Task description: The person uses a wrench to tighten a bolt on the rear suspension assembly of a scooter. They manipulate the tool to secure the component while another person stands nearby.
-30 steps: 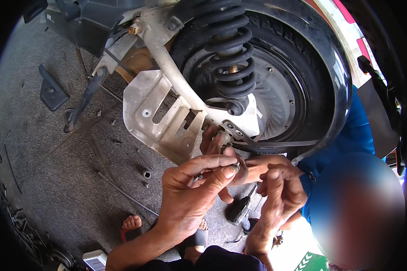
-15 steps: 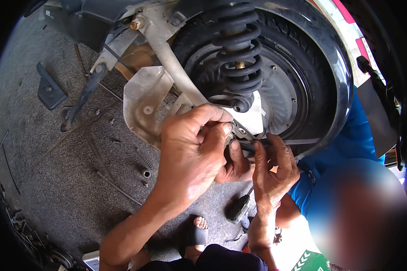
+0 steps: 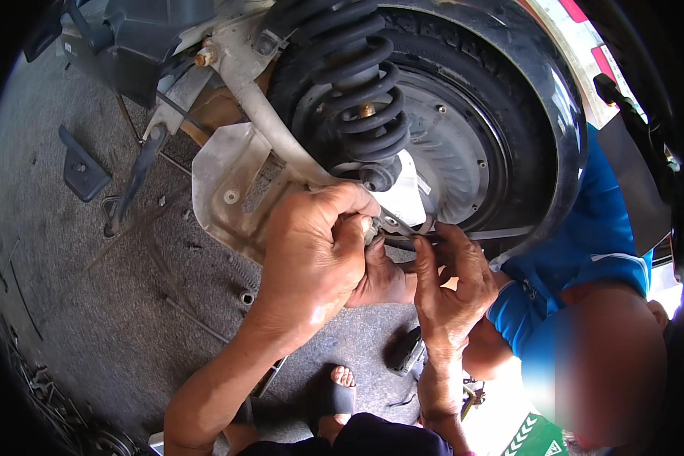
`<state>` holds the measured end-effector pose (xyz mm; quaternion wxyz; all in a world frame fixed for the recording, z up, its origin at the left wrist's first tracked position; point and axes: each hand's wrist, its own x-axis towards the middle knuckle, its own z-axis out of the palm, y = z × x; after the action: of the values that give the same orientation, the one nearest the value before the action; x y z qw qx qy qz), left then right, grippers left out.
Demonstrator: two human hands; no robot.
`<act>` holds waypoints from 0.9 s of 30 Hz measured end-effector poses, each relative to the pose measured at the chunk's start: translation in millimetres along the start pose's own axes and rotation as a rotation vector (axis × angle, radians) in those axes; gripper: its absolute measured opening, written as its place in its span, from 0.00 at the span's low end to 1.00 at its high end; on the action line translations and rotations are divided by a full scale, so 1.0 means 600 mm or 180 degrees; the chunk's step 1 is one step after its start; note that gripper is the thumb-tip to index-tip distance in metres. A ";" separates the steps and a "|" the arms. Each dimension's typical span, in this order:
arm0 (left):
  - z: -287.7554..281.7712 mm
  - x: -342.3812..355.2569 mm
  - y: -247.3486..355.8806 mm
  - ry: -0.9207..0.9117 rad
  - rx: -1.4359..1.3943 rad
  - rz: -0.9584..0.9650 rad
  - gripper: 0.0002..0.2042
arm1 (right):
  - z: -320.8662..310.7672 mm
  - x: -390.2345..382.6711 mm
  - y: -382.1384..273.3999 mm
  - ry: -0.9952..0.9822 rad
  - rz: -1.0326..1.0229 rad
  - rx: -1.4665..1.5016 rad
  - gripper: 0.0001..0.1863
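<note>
My left hand [image 3: 311, 254] is closed, thumb and fingers pinching a small grey metal part [image 3: 373, 230] below the scooter's coil spring [image 3: 365, 114]. Close by on the right, my right hand [image 3: 460, 285] has its thumb and index finger pressed together at the end of a narrow metal bracket [image 3: 391, 221]; what lies between the fingertips is too small to make out. Between my two hands, a co-worker's hand [image 3: 380, 283] reaches in from the right, its fingertips touching the area of the small part. Behind the bracket stands the wheel [image 3: 448, 159] with its black tyre.
A bent metal plate [image 3: 232, 175] joins the pale frame tube on the left. A black plastic piece [image 3: 83, 167], a socket-like ring [image 3: 247, 297] and thin rods lie on the grey floor. The co-worker in a blue shirt [image 3: 562, 243] crouches close on the right.
The view has shifted slightly, so the wheel and spring appear farther left. All three hands keep their holds. The co-worker's head has moved a little.
</note>
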<state>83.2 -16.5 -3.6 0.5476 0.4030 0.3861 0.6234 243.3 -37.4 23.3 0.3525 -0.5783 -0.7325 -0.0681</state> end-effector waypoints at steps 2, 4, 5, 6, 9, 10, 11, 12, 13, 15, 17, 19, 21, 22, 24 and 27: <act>0.002 0.001 -0.007 -0.0042 0.0057 0.0106 0.05 | -0.002 0.000 -0.001 0.0000 0.0005 -0.0042 0.13; 0.004 0.002 -0.007 0.0072 0.0269 0.0269 0.06 | -0.002 0.000 -0.004 -0.0019 0.0038 -0.0047 0.13; 0.004 0.002 -0.007 0.0133 0.0376 0.0353 0.06 | -0.002 -0.001 -0.008 -0.0034 0.0040 -0.0072 0.15; 0.004 0.002 -0.008 0.0119 0.0406 0.0315 0.06 | -0.002 -0.002 -0.013 -0.0054 0.0047 -0.0100 0.16; 0.004 0.003 -0.008 0.0097 0.0499 0.0214 0.06 | 0.004 -0.005 -0.014 -0.0032 -0.0254 -0.0119 0.15; 0.005 0.003 -0.007 0.0094 0.0530 0.0186 0.06 | 0.006 -0.005 -0.016 -0.0074 -0.0406 -0.0128 0.14; 0.005 0.004 -0.006 0.0091 0.0560 0.0159 0.06 | 0.007 -0.004 -0.018 -0.0116 -0.0558 -0.0137 0.14; 0.005 0.003 -0.002 0.0070 0.0480 0.0022 0.05 | 0.009 -0.002 -0.022 -0.0148 -0.0546 -0.0089 0.12; 0.006 0.002 0.004 0.0049 0.0397 -0.0115 0.05 | 0.011 -0.002 -0.021 -0.0152 -0.0535 -0.0066 0.12; 0.007 0.002 0.001 0.0086 0.0363 -0.0024 0.05 | 0.015 -0.002 -0.017 -0.0164 -0.0521 -0.0011 0.13; 0.006 0.006 -0.016 0.0203 0.0461 0.0432 0.05 | 0.019 0.001 -0.020 -0.0254 -0.0698 0.0010 0.14; 0.003 0.006 -0.009 0.0111 0.0742 0.0381 0.05 | 0.024 0.002 -0.023 -0.0298 -0.0734 0.0007 0.13; 0.002 0.005 -0.004 0.0058 0.0808 0.0242 0.05 | 0.030 0.001 -0.036 -0.0292 -0.0661 0.0013 0.12; 0.002 0.003 -0.003 0.0051 0.0733 0.0128 0.04 | 0.030 0.000 -0.039 -0.0324 -0.0607 0.0024 0.11; 0.001 0.001 -0.005 0.0092 0.0706 0.0142 0.04 | 0.029 -0.005 -0.045 -0.0371 -0.0564 0.0014 0.11; -0.004 -0.004 -0.007 0.0162 0.0836 0.0419 0.04 | 0.024 -0.012 -0.046 -0.0510 -0.0645 0.0056 0.11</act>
<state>82.9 -18.6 -8.4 0.4381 0.4797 0.4508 0.6121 212.8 -44.5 16.9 0.2893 -0.5018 -0.8136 -0.0505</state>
